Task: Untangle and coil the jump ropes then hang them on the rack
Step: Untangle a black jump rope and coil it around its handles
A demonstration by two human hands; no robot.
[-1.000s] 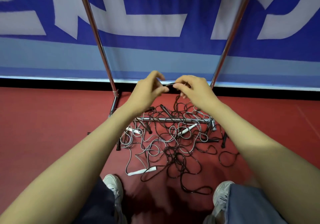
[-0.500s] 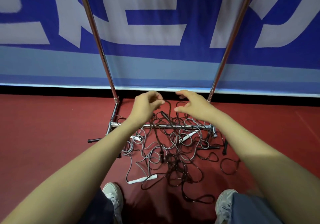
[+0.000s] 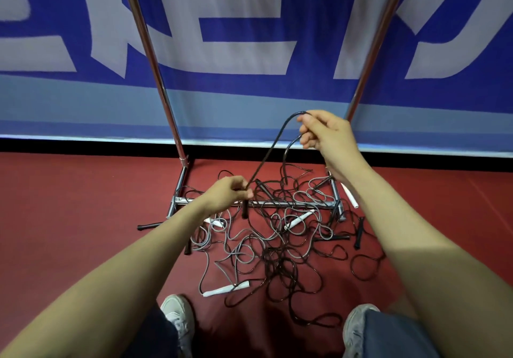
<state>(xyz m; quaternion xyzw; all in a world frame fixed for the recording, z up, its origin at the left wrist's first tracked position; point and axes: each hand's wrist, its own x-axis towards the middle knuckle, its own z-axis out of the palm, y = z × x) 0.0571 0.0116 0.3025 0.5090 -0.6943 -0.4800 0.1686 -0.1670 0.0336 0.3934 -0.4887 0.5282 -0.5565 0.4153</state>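
Two hands, two shoes, one rack (two uprights), four white handles, one rope tangle.

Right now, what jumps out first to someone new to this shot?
A black rope stretched between both hands mid-frame: the right hand holds its loop high, the left hand grips it lower down. Below them, a pile of black and grey ropes sprawls over the base of the rack on the red floor.
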